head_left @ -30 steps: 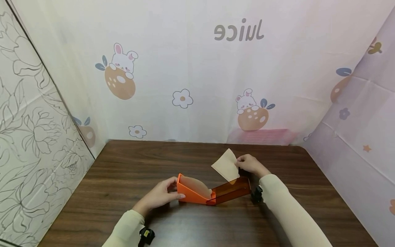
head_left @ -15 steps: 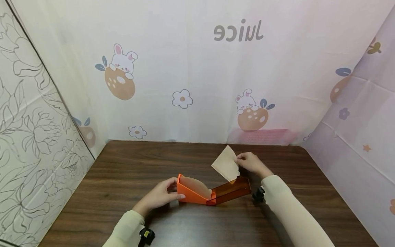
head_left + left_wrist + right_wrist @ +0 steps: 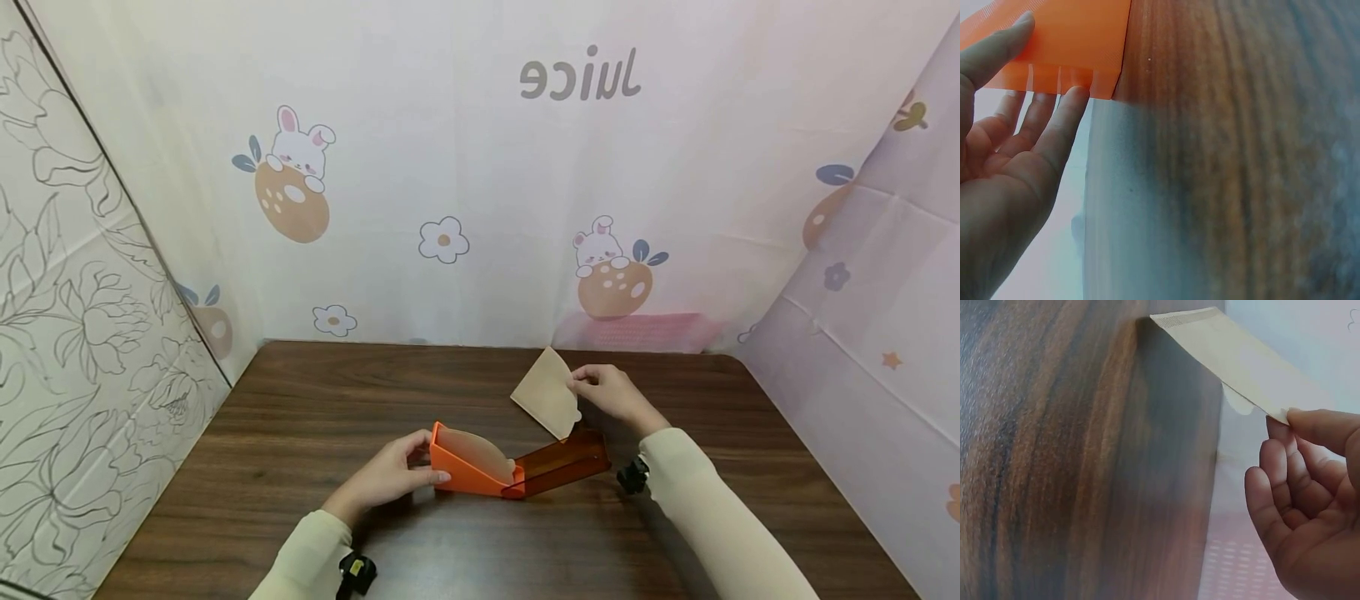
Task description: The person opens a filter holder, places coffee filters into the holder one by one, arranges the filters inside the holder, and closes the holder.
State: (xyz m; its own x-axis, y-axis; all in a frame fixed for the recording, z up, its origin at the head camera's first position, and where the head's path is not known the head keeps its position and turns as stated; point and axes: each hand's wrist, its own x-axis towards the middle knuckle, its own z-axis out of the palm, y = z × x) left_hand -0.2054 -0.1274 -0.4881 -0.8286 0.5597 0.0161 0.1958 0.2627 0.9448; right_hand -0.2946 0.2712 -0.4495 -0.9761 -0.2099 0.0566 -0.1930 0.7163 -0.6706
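Observation:
An orange coffee filter holder (image 3: 467, 473) stands on the table with its brown see-through lid (image 3: 564, 463) swung open to the right. Tan filter paper (image 3: 477, 450) shows inside it. My left hand (image 3: 392, 472) grips the holder's tall left end; in the left wrist view the thumb lies on one orange face (image 3: 1079, 37) and fingertips touch another. Beyond the lid, my right hand (image 3: 615, 393) pinches a cone-shaped paper coffee filter (image 3: 542, 395) by its edge between thumb and index finger. In the right wrist view this filter (image 3: 1229, 353) appears nearly edge-on, with a small rounded tab sticking out.
The dark wood table (image 3: 300, 417) ends at a printed curtain (image 3: 375, 167) behind and another curtain (image 3: 885, 275) on the right. A pink patterned item (image 3: 645, 332) shows at the table's back edge. Black wrist cameras (image 3: 357, 573) sit on both cuffs.
My right hand has moved slightly up and away with the coffee filter, which now sits farther back from the lid. The left hand and the holder have stayed put.

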